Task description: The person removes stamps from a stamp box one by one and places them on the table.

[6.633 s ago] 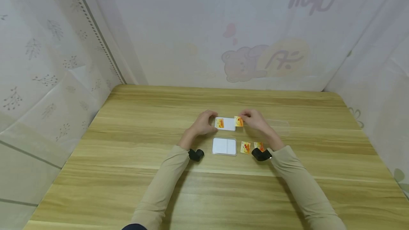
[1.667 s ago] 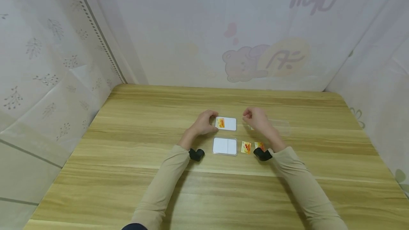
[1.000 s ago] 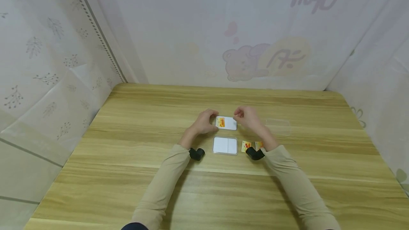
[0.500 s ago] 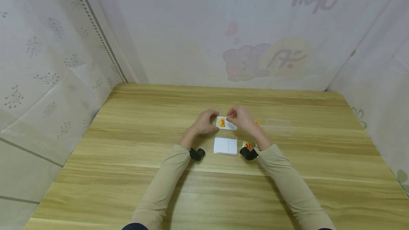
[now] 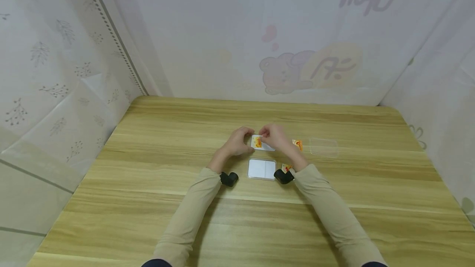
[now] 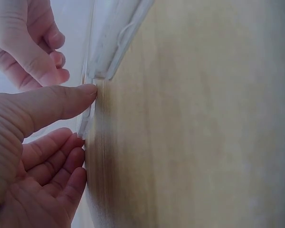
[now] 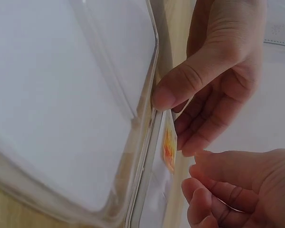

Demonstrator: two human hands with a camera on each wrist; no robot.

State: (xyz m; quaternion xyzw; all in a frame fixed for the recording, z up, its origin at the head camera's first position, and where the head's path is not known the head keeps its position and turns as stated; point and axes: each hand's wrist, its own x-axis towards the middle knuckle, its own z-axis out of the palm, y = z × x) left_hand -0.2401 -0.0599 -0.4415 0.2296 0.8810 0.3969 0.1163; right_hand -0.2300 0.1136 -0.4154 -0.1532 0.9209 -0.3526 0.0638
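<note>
A white stamp case [image 5: 268, 146] lies flat on the table with an orange-yellow stamp [image 5: 257, 142] in its left part. My left hand [image 5: 237, 141] grips the case's left end between thumb and fingers. Over the case is my right hand [image 5: 276, 137], its fingers curled near that stamp. In the right wrist view the right fingertips [image 7: 197, 159] are close to the stamp [image 7: 169, 146] but apart from it, and nothing shows between them. A second stamp [image 5: 297, 144] lies on the table, right of the case, partly behind the right wrist.
A second case [image 5: 261, 169] with a white insert and clear rim lies nearer me. Beside it a stamp [image 5: 286, 168] is partly covered by the black wrist camera [image 5: 284, 176]. A clear plastic cover [image 5: 324, 147] lies to the right on the wooden table [image 5: 237, 226].
My right hand has let go of a stamp, which now lies on the table right of the case. The hand has since moved left over the case. My left hand has stayed in place.
</note>
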